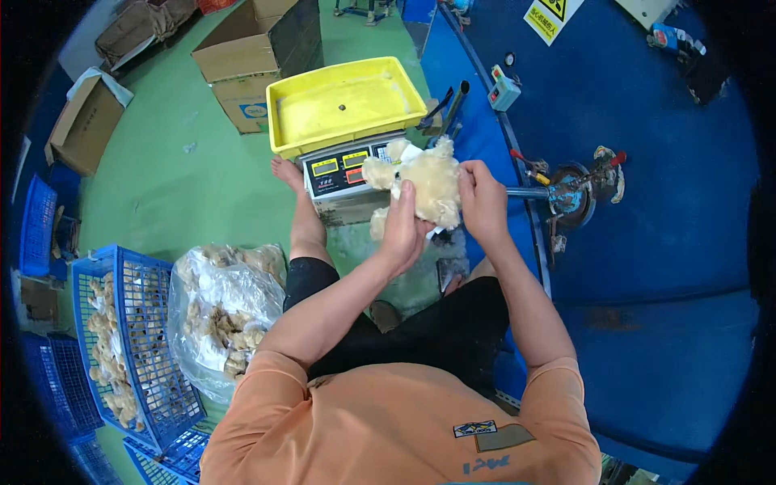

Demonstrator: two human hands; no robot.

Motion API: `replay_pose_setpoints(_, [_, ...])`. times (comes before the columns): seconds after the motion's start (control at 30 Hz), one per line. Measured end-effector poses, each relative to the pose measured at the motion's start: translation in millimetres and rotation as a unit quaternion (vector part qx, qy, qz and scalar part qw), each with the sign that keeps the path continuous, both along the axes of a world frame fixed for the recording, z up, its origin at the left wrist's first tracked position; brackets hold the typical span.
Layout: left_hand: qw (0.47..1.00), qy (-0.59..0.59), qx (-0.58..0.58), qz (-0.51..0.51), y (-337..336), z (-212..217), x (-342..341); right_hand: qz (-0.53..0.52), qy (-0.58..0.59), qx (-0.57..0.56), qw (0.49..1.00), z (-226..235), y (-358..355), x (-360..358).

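A fluffy cream plush toy (436,187) is held up in front of me, with small limbs sticking out and white tags on it. My left hand (401,230) grips it from below, thumb pressed on its front. At its right edge my right hand (485,204) is closed, fingers bent against the fur. A metal pipe (527,193) runs from the blue machine to behind my right hand. Whether its end sits inside the toy is hidden.
Beyond the toy, a yellow tray (343,109) rests on a weighing scale (335,171). To my left are a clear plastic bag (190,283) of plush pieces and a blue crate (149,323) of more. A cardboard box (242,73) stands farther off. The blue machine (671,242) fills the right.
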State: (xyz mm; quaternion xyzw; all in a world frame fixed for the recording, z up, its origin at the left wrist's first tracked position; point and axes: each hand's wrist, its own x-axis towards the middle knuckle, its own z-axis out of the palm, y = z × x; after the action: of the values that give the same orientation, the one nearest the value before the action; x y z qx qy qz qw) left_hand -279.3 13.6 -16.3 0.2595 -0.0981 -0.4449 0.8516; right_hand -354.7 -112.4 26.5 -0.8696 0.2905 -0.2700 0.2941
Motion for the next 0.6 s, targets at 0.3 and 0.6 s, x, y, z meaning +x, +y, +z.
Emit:
replay_pose_setpoints(0.3, [0.875,-0.401,0.248,0.112,12,24,-12,0.059,-0.063,0.042,0.995,-21,-3,0])
replay_pose_setpoints(0.6, [0.872,-0.326,0.338,0.138,51,28,22,0.078,-0.029,0.102,0.991,18,28,3])
